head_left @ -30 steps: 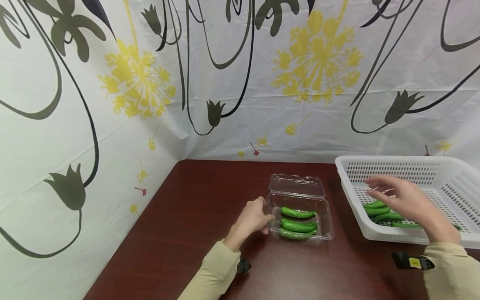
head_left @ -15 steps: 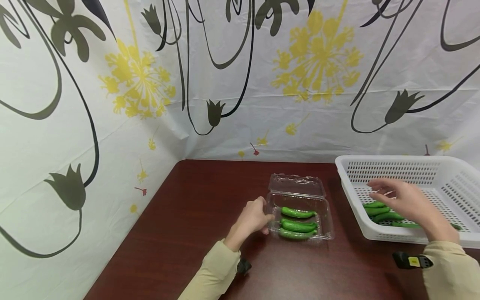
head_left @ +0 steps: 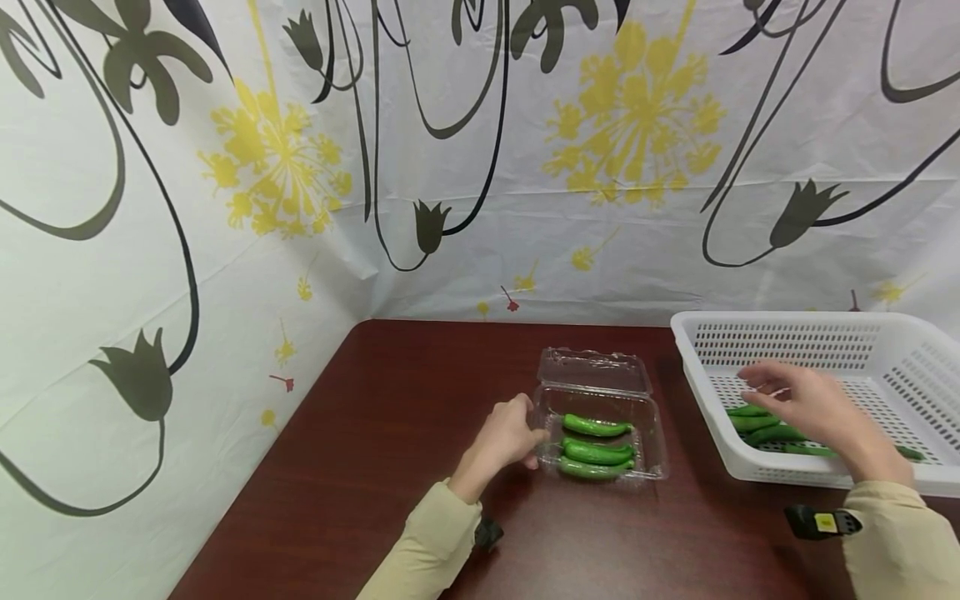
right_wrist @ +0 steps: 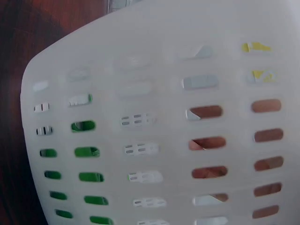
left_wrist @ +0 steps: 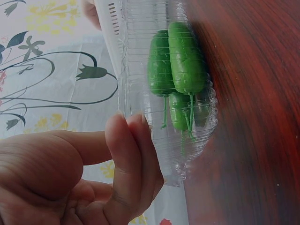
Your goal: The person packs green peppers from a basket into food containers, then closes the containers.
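Note:
My left hand [head_left: 504, 432] pinches the left rim of a clear plastic clamshell box [head_left: 651, 433], its lid [head_left: 592, 371] tipped back. In the left wrist view, thumb and fingertips meet at the clear wall. Inside the box lie green cucumbers [head_left: 596, 451], thin stems showing through the plastic [left_wrist: 187, 58]. Over the white basket [head_left: 705, 417] hangs my right hand [head_left: 821, 410], fingers loosely bent with nothing between them. More green cucumbers [head_left: 772, 434] lie below it in the basket, partly covered by the hand. The basket wall [right_wrist: 154, 108] fills the right wrist view; fingers and green show through its slots.
The dark red-brown table [head_left: 420, 392] carries the box in the middle and the basket at the right. Behind and along the left side hangs a white sheet [head_left: 465, 167] with a flower print. Each wrist wears a black device, such as the one by the right sleeve [head_left: 823, 522].
My right hand has shifted slightly right and down over the basket, still holding nothing. The left hand, the box and its cucumbers have stayed in place.

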A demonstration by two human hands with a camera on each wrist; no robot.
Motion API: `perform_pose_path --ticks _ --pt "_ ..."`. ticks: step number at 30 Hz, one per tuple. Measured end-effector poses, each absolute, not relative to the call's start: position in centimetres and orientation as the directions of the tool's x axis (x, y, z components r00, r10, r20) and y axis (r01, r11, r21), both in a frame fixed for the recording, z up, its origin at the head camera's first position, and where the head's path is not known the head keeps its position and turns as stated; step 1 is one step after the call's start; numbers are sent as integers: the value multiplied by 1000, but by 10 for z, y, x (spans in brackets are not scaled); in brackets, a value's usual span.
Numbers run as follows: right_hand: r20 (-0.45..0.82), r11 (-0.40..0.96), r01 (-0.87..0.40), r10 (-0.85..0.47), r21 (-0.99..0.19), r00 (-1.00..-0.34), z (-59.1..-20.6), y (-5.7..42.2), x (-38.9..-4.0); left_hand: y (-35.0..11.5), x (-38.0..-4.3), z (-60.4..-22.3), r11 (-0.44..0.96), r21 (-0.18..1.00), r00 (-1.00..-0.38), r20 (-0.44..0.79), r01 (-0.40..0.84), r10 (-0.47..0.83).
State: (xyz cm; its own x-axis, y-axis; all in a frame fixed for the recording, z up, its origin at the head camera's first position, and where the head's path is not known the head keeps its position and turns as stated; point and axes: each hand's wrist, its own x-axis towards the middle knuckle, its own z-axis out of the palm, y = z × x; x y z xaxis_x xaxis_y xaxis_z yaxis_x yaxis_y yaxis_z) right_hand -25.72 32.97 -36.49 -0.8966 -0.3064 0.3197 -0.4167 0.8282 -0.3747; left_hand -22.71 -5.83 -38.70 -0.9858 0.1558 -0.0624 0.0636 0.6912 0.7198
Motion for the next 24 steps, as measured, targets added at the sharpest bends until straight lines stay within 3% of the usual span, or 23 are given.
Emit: perform_pose_path --ticks 24 --pt "144 868 -369 -340 -331 -929 -372 330 -259 -58 -226 -386 686 725 -986 -61 66 158"
